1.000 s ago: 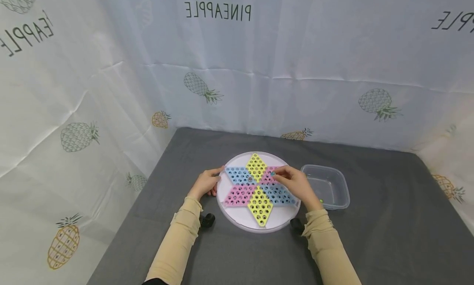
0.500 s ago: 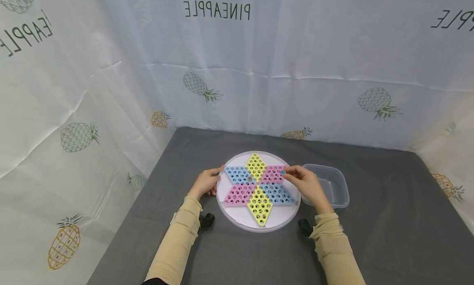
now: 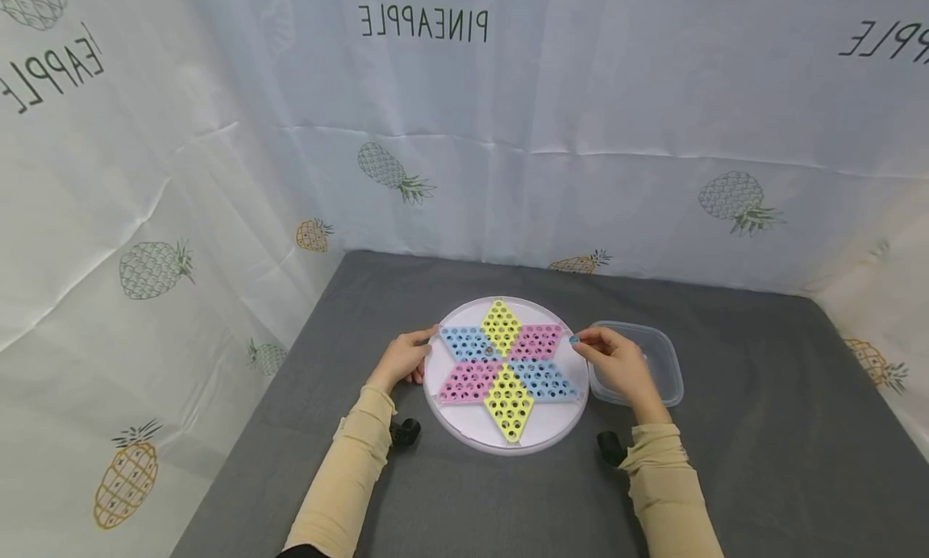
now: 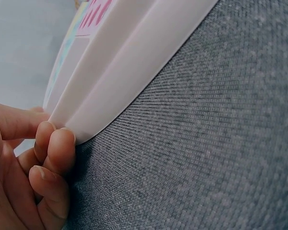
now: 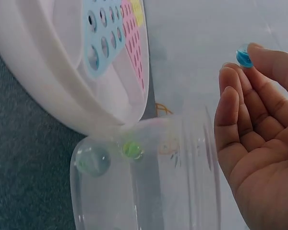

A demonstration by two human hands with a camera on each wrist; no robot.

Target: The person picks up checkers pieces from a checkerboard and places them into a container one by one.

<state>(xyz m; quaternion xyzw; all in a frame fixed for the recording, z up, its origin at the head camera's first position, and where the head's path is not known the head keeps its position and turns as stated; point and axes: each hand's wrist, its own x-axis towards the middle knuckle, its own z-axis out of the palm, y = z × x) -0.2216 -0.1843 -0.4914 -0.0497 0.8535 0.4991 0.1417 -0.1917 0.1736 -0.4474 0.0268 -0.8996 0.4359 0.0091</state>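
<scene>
A round white checkers board point(image 3: 464, 423) with a pink, blue and yellow star of holes lies on the grey table. My left hand point(image 3: 402, 359) holds its left rim, fingers point(image 4: 55, 148) curled against the edge point(image 4: 115, 81). My right hand point(image 3: 613, 360) hovers by the board's right rim and pinches a small blue marble point(image 3: 574, 340) point(image 5: 243, 56) between thumb and fingertips point(image 5: 271, 57). Just beside that hand stands a clear plastic box point(image 3: 664, 363) point(image 5: 144, 191) holding two marbles point(image 5: 92, 160), one green point(image 5: 132, 149).
Grey cloth point(image 3: 762, 453) covers the table. White pineapple-print curtains point(image 3: 508, 139) close off the back and both sides. A single marble point(image 3: 489, 351) sits at the star's centre. Black wrist-camera mounts point(image 3: 405, 431) rest near both sleeves.
My right hand has carried the blue marble rightward, from over the pink section of the star to the board's right rim beside the clear box. The left hand has stayed put.
</scene>
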